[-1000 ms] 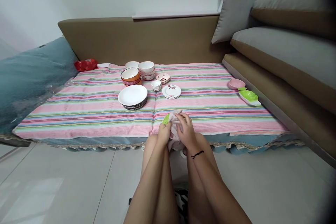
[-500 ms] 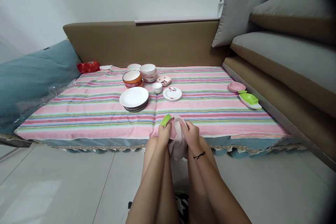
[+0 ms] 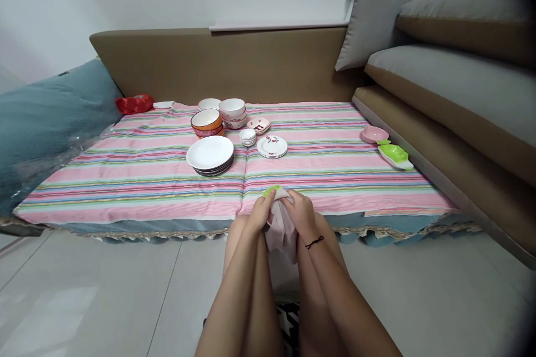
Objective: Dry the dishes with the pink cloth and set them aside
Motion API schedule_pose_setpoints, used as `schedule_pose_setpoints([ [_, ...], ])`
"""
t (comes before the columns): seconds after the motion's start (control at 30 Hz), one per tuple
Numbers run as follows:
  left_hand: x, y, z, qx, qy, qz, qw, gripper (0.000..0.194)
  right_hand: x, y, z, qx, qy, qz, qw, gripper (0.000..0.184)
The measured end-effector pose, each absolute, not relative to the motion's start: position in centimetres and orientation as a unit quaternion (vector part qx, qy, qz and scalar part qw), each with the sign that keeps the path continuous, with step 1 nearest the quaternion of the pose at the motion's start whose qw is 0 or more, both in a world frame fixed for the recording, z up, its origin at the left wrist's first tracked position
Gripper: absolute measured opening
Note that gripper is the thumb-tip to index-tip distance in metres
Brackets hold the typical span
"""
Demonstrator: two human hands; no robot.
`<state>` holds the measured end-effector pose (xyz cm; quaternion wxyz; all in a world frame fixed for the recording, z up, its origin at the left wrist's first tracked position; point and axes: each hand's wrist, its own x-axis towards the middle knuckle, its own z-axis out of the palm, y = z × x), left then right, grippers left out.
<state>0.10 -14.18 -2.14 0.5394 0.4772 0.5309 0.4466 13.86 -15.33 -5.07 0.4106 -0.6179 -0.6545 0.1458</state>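
Above my knees, my left hand grips a small dish with a green leaf-shaped handle. A pale greyish-pink cloth drapes over most of the dish and hangs down between my legs. Closed on that cloth from the other side is my right hand, its fingers pressing it at the dish. The dish's pink body is almost wholly hidden under the cloth and fingers.
On the striped sheet stand a stack of white plates, several bowls, small white dishes, flowered plates and a square dish. To the right lie a pink dish and a green leaf-shaped dish beside stacked cushions.
The cloth now covers the dish's pink inside, and less of the green handle shows. My right hand has shifted slightly over the dish. The whole view has moved a little.
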Motion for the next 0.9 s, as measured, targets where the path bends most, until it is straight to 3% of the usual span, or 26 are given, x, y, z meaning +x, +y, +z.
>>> schedule_pose_setpoints([
  [0.1,0.2,-13.6,-2.7,0.468,0.512,0.495,0.523,0.025,13.8,-15.2,-5.3,-0.652,-0.631,0.142,0.396,0.032],
  [0.2,0.2,-13.2,-3.3,0.452,0.524,0.511,0.51,0.029,13.7,-15.0,-5.6,-0.655,-0.621,0.169,0.397,0.035],
  [0.43,0.5,-12.8,-3.1,0.409,0.557,0.535,0.486,0.042,13.5,-14.8,-5.7,-0.649,-0.615,0.194,0.405,0.021],
  [0.6,0.1,-13.3,-2.3,0.448,0.544,0.469,0.532,0.036,14.0,-15.1,-5.6,-0.637,-0.611,0.191,0.431,0.03],
  [0.73,-0.7,-13.6,-1.8,0.485,0.513,0.393,0.589,0.034,14.4,-15.5,-5.2,-0.617,-0.659,0.172,0.394,0.038],
  [0.9,-1.5,-13.9,-1.6,0.506,0.477,0.335,0.636,0.032,14.9,-15.8,-4.7,-0.581,-0.707,0.171,0.365,0.035],
])
